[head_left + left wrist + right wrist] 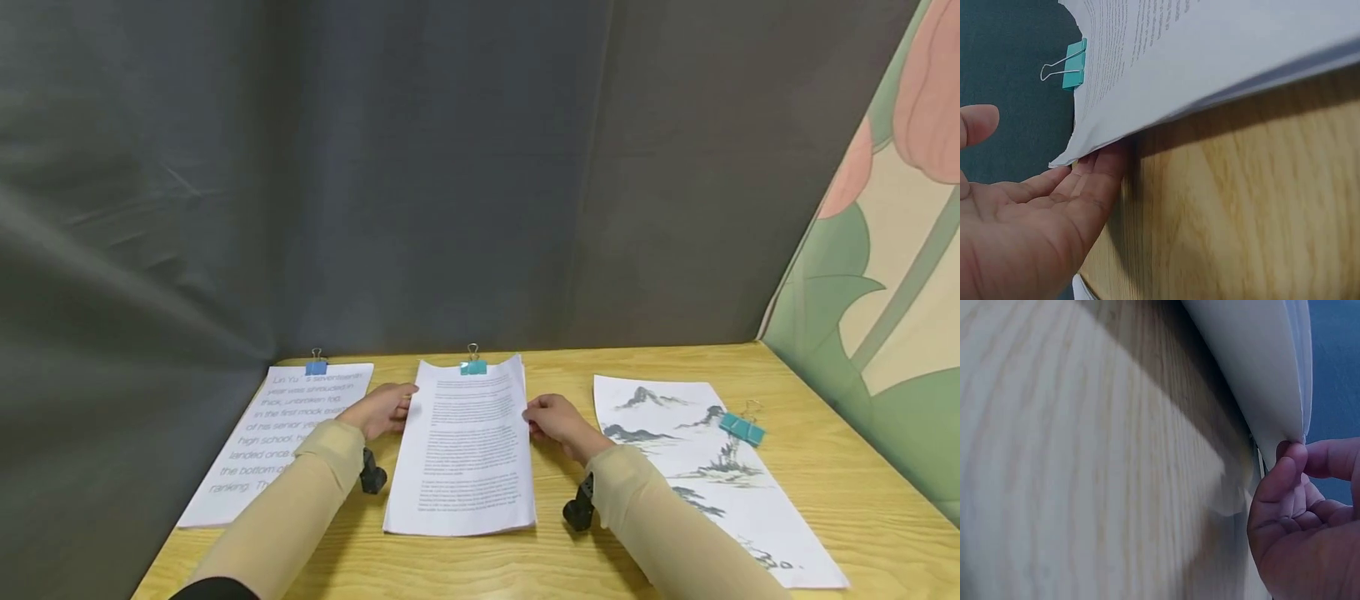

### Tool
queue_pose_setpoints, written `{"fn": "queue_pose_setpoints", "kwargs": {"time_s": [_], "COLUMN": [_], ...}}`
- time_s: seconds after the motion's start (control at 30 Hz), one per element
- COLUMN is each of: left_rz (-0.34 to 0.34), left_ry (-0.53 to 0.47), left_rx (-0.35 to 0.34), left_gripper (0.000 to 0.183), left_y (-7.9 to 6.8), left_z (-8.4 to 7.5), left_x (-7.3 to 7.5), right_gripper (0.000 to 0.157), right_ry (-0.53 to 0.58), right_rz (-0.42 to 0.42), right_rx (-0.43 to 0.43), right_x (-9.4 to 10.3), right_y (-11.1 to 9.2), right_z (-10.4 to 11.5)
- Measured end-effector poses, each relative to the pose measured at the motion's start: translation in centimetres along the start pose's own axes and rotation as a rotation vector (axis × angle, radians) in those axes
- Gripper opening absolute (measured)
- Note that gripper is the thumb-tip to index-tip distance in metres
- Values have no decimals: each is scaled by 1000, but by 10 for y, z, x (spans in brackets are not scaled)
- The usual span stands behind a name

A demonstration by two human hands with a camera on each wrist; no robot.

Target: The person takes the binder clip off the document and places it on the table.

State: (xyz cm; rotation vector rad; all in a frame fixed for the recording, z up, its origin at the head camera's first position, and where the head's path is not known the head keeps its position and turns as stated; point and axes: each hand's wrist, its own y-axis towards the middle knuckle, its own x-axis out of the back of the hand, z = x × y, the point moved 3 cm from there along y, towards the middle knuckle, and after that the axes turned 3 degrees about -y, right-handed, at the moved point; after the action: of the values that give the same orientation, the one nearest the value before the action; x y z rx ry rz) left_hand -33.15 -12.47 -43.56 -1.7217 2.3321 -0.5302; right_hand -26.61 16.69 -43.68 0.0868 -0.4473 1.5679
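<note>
A stack of printed sheets (472,450) lies in the middle, its edges lifted and bowed, with a teal binder clip (473,367) on its top edge. At its left side is my left hand (381,410). The left wrist view shows those fingers (1094,187) extended under the paper's edge, the thumb raised clear of it. My right hand (558,423) pinches the stack's right edge between thumb and fingers, seen closely in the right wrist view, where the sheets (1260,369) curve up off the wood. The fingertips under the paper on the left are hidden.
Large-print sheets (247,450) with a blue binder clip (317,367) lie at the left, partly behind my left arm. On the right are ink-landscape sheets (675,458) with a teal clip (742,428) on their right edge. A dark curtain (450,183) stands behind the wooden table (840,467).
</note>
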Motion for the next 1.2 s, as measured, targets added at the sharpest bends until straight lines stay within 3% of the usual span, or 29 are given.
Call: {"fn": "queue_pose_setpoints", "kwargs": {"time_s": [0.37, 0.63, 0.83, 1.2], "left_rz": [-30, -81, -97, -128], "left_ry": [1, 33, 68, 120], "left_rx": [-4, -29, -52, -80], "left_gripper": [47, 49, 53, 37], "left_y": [8, 25, 26, 29], "left_z": [-4, -4, -4, -7], "left_x": [-14, -24, -32, -43], "right_gripper": [15, 15, 14, 14], "right_ry": [-10, -21, -41, -36], "right_rz": [3, -3, -2, -16], "right_rx": [1, 8, -1, -14], "right_x": [14, 27, 35, 42], "right_y": [-5, -11, -11, -10], "right_z": [-2, -2, -8, -12]}}
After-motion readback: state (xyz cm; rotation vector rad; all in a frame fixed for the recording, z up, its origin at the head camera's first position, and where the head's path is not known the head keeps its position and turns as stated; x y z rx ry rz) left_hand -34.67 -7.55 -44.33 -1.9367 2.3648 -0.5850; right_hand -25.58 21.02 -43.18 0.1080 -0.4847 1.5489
